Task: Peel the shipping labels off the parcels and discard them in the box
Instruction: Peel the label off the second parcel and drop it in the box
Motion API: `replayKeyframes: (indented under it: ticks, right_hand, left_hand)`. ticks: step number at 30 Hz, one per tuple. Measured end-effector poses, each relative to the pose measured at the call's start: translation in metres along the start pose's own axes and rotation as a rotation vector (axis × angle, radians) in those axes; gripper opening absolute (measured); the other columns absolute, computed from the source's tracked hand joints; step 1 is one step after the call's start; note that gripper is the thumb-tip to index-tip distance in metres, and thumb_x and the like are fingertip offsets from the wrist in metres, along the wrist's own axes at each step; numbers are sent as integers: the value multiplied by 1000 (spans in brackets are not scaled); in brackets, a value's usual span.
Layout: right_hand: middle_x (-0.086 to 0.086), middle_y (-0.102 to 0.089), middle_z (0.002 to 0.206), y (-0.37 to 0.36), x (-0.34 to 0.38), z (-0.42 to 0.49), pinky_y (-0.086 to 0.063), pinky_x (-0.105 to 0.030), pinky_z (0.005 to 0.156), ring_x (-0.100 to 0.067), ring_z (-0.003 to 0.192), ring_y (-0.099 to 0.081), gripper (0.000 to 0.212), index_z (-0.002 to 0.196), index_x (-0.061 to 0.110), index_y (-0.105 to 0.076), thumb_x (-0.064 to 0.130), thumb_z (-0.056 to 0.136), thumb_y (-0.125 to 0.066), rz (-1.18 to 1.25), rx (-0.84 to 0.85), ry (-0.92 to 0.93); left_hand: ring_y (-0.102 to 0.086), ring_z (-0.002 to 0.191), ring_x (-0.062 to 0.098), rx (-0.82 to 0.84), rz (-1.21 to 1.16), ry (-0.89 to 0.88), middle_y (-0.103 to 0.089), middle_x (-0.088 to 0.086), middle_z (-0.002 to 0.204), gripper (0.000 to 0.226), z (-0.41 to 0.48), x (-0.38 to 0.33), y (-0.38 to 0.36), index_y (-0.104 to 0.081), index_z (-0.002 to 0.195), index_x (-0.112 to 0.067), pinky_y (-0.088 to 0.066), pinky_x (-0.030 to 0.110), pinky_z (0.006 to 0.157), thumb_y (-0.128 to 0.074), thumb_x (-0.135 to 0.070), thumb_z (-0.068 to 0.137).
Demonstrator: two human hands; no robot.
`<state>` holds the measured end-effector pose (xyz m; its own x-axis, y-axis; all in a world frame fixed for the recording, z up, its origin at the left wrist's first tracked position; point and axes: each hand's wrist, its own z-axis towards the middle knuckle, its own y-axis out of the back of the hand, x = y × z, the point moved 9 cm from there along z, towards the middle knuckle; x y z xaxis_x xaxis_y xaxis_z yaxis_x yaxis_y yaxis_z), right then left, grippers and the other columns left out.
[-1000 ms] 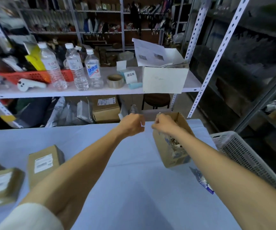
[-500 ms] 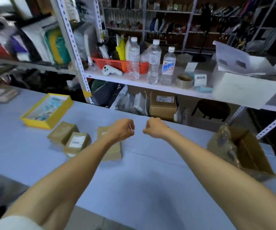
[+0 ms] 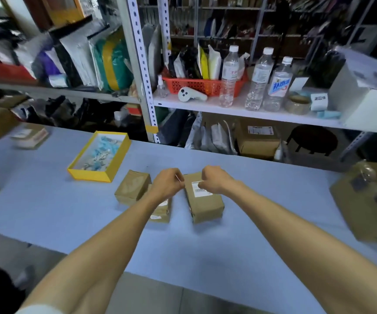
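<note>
Three brown parcels lie together on the blue table (image 3: 239, 234). The right parcel (image 3: 205, 207) carries a white shipping label (image 3: 202, 191). Another parcel (image 3: 132, 188) lies to the left, and the middle parcel (image 3: 161, 210) is partly under my left forearm. My left hand (image 3: 167, 186) is curled into a fist with a small thin pale object sticking out of it, just left of the labelled parcel. My right hand (image 3: 214, 181) is curled over that parcel's far end, at the label's top edge; its fingertips are hidden. The open brown cardboard box (image 3: 361, 214) stands at the far right.
A yellow tray (image 3: 115, 162) with blue bits lies left of the parcels. More parcels (image 3: 30, 137) lie at the far left. Behind the table a shelf (image 3: 239, 109) holds water bottles, a red basket, a tape roll and a white box. The table's near edge runs below my forearms.
My view swung left from the cardboard box to the parcels. Both fists came down from mid-air over the table onto the labelled parcel.
</note>
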<state>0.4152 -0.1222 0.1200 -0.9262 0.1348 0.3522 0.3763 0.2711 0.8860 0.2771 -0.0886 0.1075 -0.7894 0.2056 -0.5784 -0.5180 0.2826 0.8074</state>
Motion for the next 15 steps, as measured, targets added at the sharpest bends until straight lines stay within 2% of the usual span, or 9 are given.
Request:
replayKeyframes:
  ticks: [4,11,15]
  right_hand:
    - [-3,-32,58,-5,14,14,-23,-28,47,-23,55,-35,36,57,14,-28,13,80,-56,0,-12,-8]
    - [-3,-31,59,-7,21,22,-24,-27,46,-21,54,-32,35,57,15,-27,13,80,-54,10,-14,2]
    - [-2,-29,59,-12,23,24,-22,-28,45,-18,51,-28,39,57,16,-24,13,82,-53,-18,6,17]
  left_hand:
    - [-65,86,21,13,-28,-11,-70,3,89,9,2,9,4,-65,85,-19,-55,38,77,-62,-20,77]
    - [-64,85,23,-14,-63,39,-69,4,91,9,10,20,10,-64,90,-17,-55,38,75,-62,-19,82]
    - [-64,88,25,-21,-50,74,-68,7,94,12,13,32,10,-64,94,-14,-55,42,79,-63,-15,82]
